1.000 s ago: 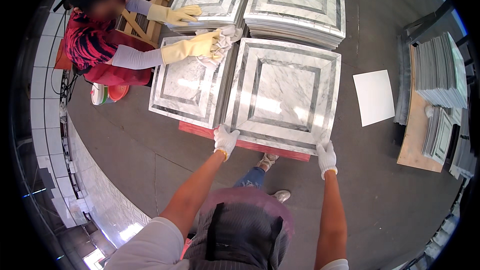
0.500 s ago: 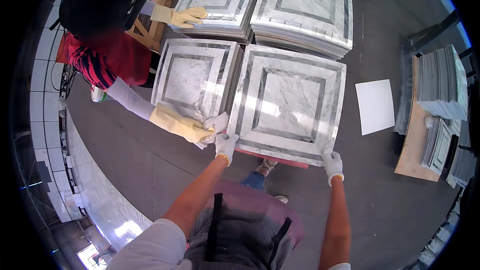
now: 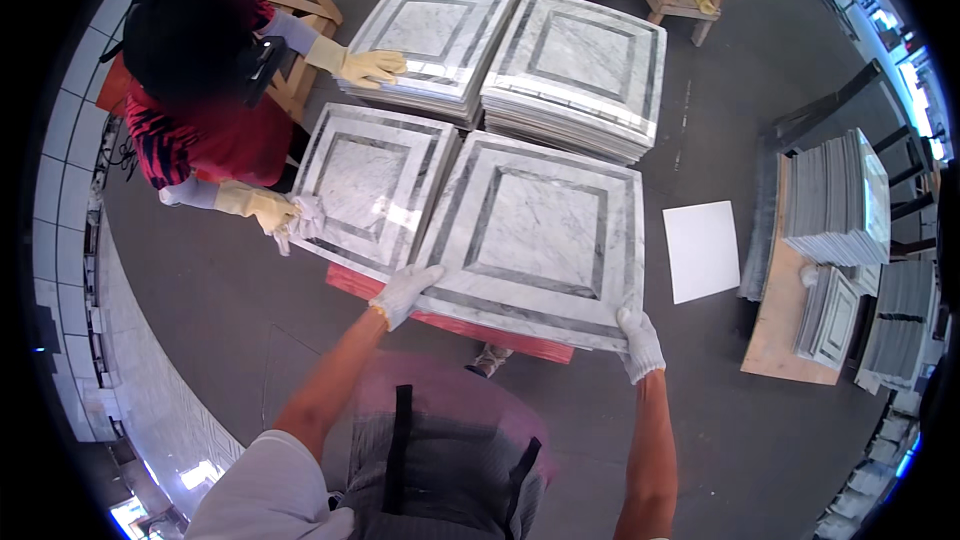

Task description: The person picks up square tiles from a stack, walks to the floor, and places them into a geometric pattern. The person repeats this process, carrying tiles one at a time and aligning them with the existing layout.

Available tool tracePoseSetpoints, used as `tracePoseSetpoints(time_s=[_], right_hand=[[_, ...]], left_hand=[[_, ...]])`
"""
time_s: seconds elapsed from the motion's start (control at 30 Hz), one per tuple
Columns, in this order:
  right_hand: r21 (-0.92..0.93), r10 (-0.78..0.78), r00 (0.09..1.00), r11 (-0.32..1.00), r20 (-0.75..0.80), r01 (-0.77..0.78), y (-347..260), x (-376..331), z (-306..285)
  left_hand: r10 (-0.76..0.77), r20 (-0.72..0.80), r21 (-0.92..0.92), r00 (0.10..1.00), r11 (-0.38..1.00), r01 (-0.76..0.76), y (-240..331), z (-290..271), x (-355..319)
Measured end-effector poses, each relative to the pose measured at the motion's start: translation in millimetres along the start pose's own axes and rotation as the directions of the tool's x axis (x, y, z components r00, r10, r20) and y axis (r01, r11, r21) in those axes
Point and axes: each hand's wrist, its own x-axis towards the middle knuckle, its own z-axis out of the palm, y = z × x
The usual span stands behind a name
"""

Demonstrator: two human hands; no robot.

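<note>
A large square marble tile [image 3: 540, 230], white with grey framed bands, lies in front of me at the near right of a group of tile stacks. My left hand [image 3: 406, 294], in a white knit glove, grips its near left corner, fingers over the top face. At the near right corner my right hand [image 3: 640, 344], gloved alike, is closed around the edge with the thumb on top. What the fingers do underneath is hidden. Beside this tile, on the left, lies a similar marble tile [image 3: 375, 180]. A red pallet [image 3: 480, 333] shows below the near edges.
Two taller tile stacks [image 3: 575, 65] stand behind. On the left, a co-worker in yellow gloves rests one hand [image 3: 370, 68] on the far stack and holds a white cloth [image 3: 305, 218]. A white sheet [image 3: 702, 252] lies rightward, before boards with stacked tiles [image 3: 830, 200].
My view has shifted. My left hand has moved further over the tile's corner. The co-worker's hand with the cloth has moved left, away from my left hand.
</note>
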Motion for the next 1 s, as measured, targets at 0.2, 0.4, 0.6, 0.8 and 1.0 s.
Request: tracePoseSetpoints(time_s=[0.2,0.4,0.6,0.8,1.0], right_hand=[[0.017,0.195,0.98,0.981,0.025,-0.195,-90,-83,11],[0.068,0.328,0.945,0.943,0.001,-0.327,-101,-134,8],[0.248,0.138,0.987,0.957,0.08,-0.154,-138,-119,12],[0.376,-0.106,0.99,0.925,0.096,0.062,-186,-111,39],[0.274,-0.107,0.994,0.955,-0.026,0.11,-208,-80,51]], left_hand=[[-0.228,0.104,-0.101,0.968,0.966,0.238,51,10,-83],[-0.335,0.104,-0.129,0.936,0.929,0.347,73,1,-119],[-0.239,0.11,-0.254,0.965,0.931,0.26,121,10,-111],[0.027,0.199,-0.015,0.98,1.0,-0.025,176,14,-99],[0.785,0.299,0.95,0.543,-0.191,-0.246,215,69,-105]])
